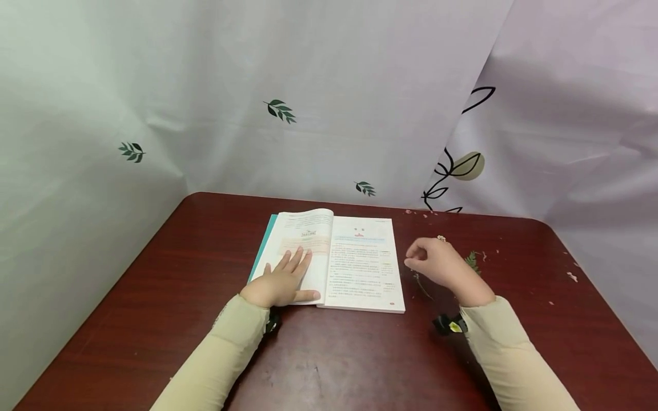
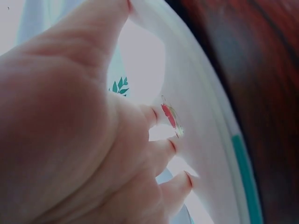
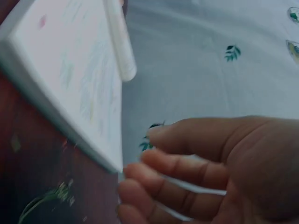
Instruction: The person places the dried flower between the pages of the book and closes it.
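An open book with printed pages and a teal cover edge lies on the dark red table. My left hand rests on its left page, fingers spread and straight. In the left wrist view the palm of the left hand fills much of the frame, fingertips touching the page. Off the book's right edge, my right hand hovers apart from it. Up close, the fingers of the right hand are loosely bent, thumb near the index finger, with nothing between them. The book stands to its left there.
The reddish-brown table carries small leaf and flower marks, such as a green fern leaf beside the right hand. A pale cloth with leaf prints hangs behind and at the sides. Dark wrist devices sit under both sleeves.
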`<state>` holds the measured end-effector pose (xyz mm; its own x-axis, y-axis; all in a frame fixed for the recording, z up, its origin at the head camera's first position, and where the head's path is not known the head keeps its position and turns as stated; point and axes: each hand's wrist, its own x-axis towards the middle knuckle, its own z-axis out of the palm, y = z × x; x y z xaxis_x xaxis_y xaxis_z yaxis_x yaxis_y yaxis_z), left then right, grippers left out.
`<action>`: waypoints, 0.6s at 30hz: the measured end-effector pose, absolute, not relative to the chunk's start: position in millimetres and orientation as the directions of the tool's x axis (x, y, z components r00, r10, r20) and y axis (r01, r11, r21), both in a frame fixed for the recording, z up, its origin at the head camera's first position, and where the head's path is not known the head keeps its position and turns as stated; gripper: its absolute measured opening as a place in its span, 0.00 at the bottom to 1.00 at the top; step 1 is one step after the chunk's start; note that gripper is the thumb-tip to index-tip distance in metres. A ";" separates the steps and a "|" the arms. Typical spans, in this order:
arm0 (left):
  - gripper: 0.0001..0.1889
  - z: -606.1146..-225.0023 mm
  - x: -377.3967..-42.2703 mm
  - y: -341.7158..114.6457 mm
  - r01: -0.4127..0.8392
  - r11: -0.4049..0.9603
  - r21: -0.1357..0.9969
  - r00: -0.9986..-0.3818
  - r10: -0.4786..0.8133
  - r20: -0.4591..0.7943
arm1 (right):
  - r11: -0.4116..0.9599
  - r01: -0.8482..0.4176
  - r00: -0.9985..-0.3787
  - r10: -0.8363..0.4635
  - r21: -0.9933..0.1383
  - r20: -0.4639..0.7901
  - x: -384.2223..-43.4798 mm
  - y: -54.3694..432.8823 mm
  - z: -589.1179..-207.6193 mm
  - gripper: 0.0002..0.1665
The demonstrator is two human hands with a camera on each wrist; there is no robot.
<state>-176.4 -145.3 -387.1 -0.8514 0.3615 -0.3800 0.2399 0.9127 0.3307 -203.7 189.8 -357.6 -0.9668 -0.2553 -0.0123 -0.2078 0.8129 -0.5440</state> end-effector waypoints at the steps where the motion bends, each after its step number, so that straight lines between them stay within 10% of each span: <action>1: 0.50 -386.7 -176.1 -144.8 0.239 0.913 0.330 -0.853 0.360 -0.379 | 0.826 -0.184 -0.970 -0.240 -0.533 -0.037 -202.6 192.6 -359.6 0.05; 18: 0.50 -391.6 -180.0 -147.1 0.236 0.914 0.331 -0.854 0.357 -0.378 | 0.914 -0.116 -0.962 -0.200 -0.388 -0.184 -196.9 202.1 -377.2 0.16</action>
<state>-180.0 -147.1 -391.6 -0.8544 0.3569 -0.3777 0.2356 0.9139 0.3305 -196.9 202.1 -377.2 -0.9622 -0.2004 -0.1842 -0.1160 0.9141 -0.3885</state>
